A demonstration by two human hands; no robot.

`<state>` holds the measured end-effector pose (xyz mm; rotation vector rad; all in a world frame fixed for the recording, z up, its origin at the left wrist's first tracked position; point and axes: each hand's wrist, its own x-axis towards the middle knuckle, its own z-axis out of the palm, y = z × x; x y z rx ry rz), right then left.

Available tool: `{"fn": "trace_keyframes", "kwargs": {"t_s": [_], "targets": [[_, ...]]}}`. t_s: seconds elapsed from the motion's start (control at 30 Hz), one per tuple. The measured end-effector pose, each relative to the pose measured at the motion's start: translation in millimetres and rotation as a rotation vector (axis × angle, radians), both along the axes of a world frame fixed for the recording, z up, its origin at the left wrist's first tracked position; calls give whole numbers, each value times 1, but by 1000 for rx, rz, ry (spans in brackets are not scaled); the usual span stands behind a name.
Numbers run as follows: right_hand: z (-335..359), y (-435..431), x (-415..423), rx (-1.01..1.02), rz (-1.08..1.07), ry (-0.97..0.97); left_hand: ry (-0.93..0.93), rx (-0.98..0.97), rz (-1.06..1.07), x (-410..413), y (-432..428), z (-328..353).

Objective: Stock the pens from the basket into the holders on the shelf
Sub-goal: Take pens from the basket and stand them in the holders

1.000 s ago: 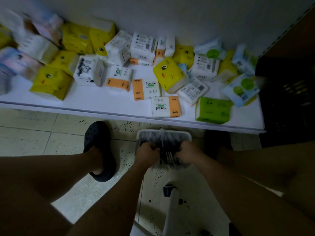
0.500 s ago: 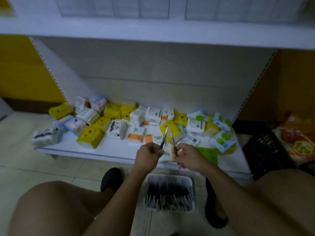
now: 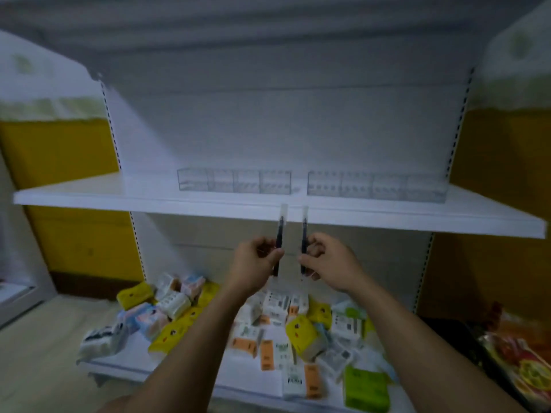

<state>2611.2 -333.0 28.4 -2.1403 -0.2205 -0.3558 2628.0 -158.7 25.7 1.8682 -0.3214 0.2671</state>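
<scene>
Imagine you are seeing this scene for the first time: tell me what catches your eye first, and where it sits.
At centre, the left grip and right grip each hold a dark pen upright, left pen and right pen, before the white shelf. On it a clear left holder and right holder stand side by side. Below, colourful tissue packs lie jumbled on the bottom shelf.

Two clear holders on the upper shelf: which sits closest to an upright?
The right-hand holder: its end nearly reaches the right upright, while the left-hand holder leaves a wide stretch of bare shelf before the left upright.
</scene>
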Motion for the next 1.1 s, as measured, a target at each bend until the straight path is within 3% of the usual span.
{"fn": "trace_keyframes", "kwargs": {"t_s": [0.3,0.73,1.1], "targets": [[91,26,34,50,30,-192,-229,2,95,39,24,88],[172,139,190,177,87,-343,-423,-96,243,197,136,156],[165,206,285,136,-47,-308,-356,-22,201,296,190,146]]}}
